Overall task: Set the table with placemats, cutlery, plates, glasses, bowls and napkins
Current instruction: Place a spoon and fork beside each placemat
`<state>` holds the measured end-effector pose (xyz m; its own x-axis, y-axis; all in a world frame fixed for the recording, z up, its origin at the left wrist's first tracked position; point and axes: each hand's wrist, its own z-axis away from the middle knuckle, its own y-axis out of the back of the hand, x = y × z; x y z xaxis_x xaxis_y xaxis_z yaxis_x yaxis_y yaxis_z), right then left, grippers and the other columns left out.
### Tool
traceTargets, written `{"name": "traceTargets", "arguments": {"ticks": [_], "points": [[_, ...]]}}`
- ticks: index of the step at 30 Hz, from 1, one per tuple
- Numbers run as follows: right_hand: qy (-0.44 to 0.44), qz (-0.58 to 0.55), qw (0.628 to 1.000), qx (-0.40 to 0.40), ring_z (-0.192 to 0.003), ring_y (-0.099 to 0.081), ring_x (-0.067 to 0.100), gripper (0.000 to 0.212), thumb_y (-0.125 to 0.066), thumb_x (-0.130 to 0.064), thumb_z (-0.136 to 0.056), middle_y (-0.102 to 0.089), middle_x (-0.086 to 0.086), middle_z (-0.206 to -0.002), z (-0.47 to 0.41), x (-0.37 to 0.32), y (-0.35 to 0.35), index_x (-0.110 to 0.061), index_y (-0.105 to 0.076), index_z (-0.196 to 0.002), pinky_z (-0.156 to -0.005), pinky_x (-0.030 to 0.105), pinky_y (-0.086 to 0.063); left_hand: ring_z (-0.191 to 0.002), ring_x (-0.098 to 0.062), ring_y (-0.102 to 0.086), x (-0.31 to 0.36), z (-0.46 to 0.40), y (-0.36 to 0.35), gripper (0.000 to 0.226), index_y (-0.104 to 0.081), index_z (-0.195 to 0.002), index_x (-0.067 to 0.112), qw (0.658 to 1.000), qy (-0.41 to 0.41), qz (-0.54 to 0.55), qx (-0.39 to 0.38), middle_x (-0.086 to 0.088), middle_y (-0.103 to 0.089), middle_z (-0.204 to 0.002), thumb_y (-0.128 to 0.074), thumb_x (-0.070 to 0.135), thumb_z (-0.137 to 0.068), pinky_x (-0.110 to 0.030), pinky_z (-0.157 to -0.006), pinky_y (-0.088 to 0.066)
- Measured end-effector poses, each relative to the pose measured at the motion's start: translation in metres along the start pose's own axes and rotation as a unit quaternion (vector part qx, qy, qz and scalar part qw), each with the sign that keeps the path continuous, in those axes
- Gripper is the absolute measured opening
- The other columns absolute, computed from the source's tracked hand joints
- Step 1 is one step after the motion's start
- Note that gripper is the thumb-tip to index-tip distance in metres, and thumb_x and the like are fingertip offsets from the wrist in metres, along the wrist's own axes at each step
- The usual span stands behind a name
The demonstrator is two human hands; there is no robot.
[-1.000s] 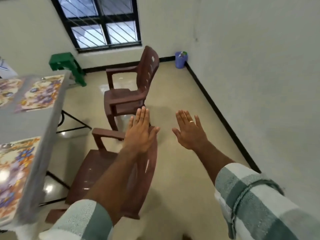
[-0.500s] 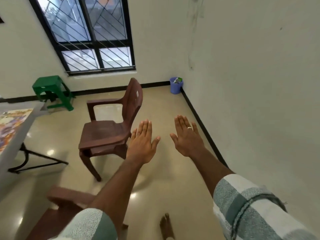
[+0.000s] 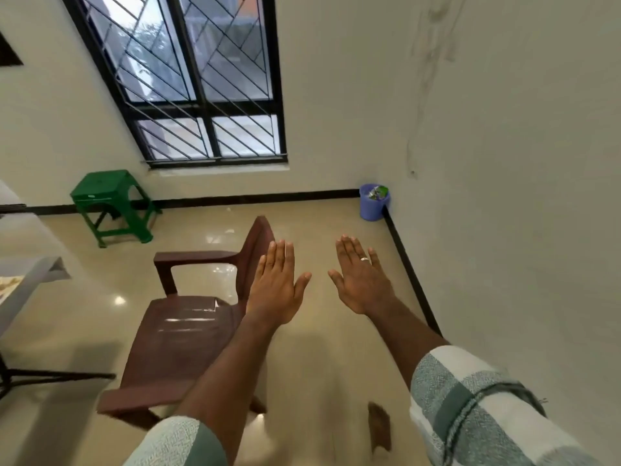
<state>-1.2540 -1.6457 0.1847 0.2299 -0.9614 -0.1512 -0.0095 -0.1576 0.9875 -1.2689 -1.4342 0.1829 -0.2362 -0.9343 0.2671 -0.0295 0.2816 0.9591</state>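
Table edge shows only at the far left, with a sliver of what may be a patterned placemat on it, too cropped to be sure, so the setting work lies away from where the person faces. Nearer the middle a brown plastic chair stands apart from a green stool and a blue bin in the corner. Left hand and right hand reach forward with straight, spread fingers, holding nothing, probably free to fetch the next item.
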Motion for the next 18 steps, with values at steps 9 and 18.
{"name": "traceTargets", "arguments": {"ticks": [9, 18], "points": [[0.111, 0.009, 0.993, -0.027, -0.155, 0.013, 0.018, 0.07, -0.018, -0.051, -0.106, 0.011, 0.002, -0.169, -0.283, 0.084, 0.007, -0.016, 0.01, -0.16, -0.125, 0.045, 0.005, -0.149, -0.015, 0.03, -0.033, -0.242, -0.01, 0.074, 0.02, -0.157, 0.017, 0.994, 0.107, 0.0, 0.029, 0.002, 0.03, -0.161, -0.014, 0.058, -0.105, -0.032, -0.121, 0.016], [0.253, 0.01, 0.964, -0.078, -0.154, 0.014, 0.017, 0.07, -0.016, -0.054, -0.106, 0.013, 0.0, -0.168, -0.533, 0.047, -0.037, -0.018, 0.012, -0.159, -0.122, 0.043, 0.009, -0.152, -0.015, 0.022, -0.136, -0.411, -0.018, 0.078, 0.014, -0.159, 0.016, 0.967, 0.253, 0.017, 0.034, -0.001, 0.02, -0.166, -0.007, 0.062, -0.1, -0.031, -0.121, 0.014]]}}
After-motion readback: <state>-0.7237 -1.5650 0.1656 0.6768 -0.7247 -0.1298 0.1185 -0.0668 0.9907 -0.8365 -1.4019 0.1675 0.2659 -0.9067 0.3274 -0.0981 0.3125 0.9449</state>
